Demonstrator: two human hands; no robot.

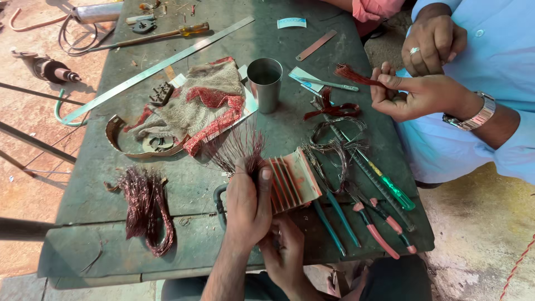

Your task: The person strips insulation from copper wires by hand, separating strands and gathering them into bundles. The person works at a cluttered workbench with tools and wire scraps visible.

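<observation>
The left hand [249, 202] is closed round a tuft of thin copper wire ends [237, 149] that fan upward out of its fist, thumb laid along the edge of a ribbed, slotted motor core [291, 180]; the grip seems meant to gather the loose strands together where they leave the slots. The right hand [285, 251] sits lower, at the near edge of the green bench [189, 184], fingers curled up under the core so it is propped at a tilt toward the camera rather than lying flat; how tightly it holds cannot be told, since the left forearm covers part of it. Both forearms come up from the bottom edge, the left crossing over the right. Just right of the core lie pliers with pink and teal handles [368, 223] and a green-handled screwdriver [390, 189], near enough to be picked up at once. A hank of stripped copper wire [146, 207] lies apart on the left, and a steel cup [264, 83] stands beside a folded cloth [195, 103] further back. Across the bench another person in a light blue shirt holds a small bundle of reddish wire [354, 75] in one hand [415, 95]
</observation>
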